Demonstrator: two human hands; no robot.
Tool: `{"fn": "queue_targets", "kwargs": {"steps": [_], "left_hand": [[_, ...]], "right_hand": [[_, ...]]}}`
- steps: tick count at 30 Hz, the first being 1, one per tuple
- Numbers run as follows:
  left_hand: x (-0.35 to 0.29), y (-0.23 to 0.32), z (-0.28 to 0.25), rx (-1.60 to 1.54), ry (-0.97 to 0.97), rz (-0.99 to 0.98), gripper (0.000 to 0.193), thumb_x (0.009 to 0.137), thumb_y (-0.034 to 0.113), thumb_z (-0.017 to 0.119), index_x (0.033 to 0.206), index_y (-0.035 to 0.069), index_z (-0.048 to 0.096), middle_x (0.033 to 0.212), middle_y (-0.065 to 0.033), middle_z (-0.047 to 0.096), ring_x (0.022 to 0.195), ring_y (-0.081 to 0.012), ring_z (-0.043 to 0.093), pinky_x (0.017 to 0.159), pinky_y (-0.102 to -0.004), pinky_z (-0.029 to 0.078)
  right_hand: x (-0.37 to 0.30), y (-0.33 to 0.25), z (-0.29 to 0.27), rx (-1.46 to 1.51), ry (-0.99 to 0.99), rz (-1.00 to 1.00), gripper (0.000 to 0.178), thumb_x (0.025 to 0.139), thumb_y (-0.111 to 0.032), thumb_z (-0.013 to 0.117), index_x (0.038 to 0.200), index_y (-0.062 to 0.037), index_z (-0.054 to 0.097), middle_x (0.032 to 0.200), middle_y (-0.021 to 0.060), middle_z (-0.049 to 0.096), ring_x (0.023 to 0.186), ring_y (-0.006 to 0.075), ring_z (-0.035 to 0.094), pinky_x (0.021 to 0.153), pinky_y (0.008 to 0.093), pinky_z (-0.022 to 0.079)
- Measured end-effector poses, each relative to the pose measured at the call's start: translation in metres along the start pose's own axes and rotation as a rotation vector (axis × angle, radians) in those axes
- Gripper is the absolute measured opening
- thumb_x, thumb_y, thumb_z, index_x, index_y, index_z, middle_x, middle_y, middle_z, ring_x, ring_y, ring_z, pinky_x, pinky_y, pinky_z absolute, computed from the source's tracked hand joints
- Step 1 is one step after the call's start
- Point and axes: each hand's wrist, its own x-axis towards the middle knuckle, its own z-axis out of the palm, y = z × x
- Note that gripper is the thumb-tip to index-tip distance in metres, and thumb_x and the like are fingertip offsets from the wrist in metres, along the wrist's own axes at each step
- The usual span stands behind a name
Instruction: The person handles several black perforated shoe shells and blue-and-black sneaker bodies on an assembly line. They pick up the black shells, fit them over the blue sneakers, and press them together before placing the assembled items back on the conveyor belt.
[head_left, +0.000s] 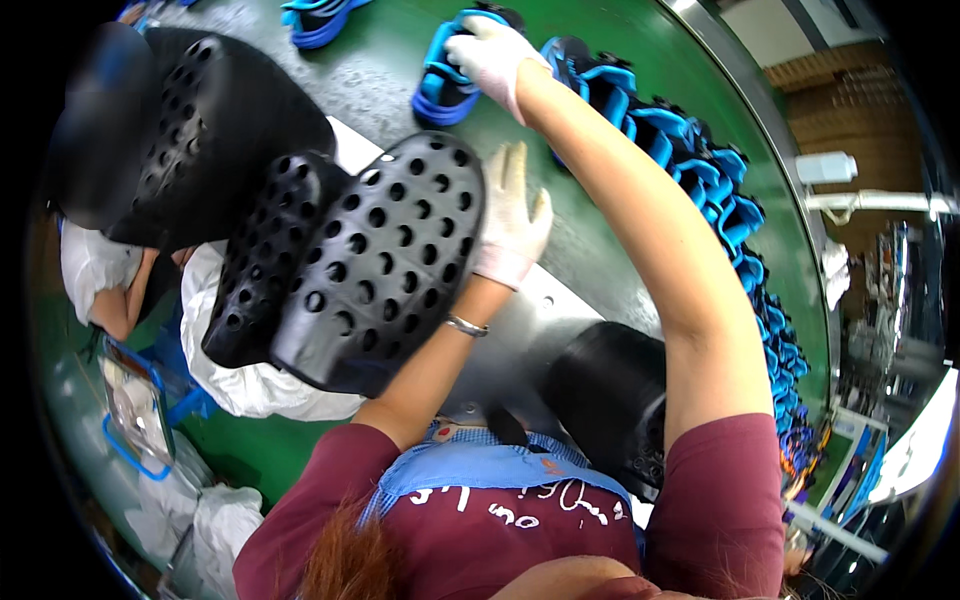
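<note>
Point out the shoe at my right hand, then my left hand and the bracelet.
Blue-and-black shoe [436, 86], head view: on the blue part of its lower half as pictured.
Left hand [509, 228], head view: on its gloved back.
Silver bracelet [467, 326], head view: on the middle of its band.

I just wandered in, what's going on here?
A person's white-gloved right hand is at a blue-and-black shoe; how firmly it is held is unclear. The open, white-gloved left hand is beside a large, curved black pad dotted with round holes. A row of similar shoes lines the green tabletop along the right.
</note>
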Motion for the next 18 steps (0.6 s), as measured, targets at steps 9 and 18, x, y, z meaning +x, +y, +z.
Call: {"fn": "queue_targets", "kwargs": {"steps": [9,18], "left_hand": [[0.001,-0.014,0.002,0.109,-0.101,0.098,0.052,0.084,0.014,0.063,0.133,0.0,0.052,0.131,-0.0232,0.053,0.122,-0.0375,0.049,0.106,-0.0436,0.038],[0.047,0.09,0.013,0.287,-0.04,0.364,0.042,0.071,0.033,0.07,0.105,0.008,0.065,0.11,-0.0237,0.056,0.107,-0.0389,0.051,0.093,-0.0485,0.041]], "right_hand": [[-0.222,-0.017,-0.181,-0.597,0.03,0.08,0.039,0.094,-0.028,0.055,0.123,-0.0027,0.062,0.122,0.0146,0.065,0.114,0.0251,0.061,0.1,0.0308,0.045],[-0.328,0.067,-0.211,-0.795,0.113,0.069,0.039,0.089,-0.025,0.06,0.123,-0.0069,0.062,0.118,0.0193,0.064,0.109,0.0363,0.06,0.097,0.0402,0.046]]}}
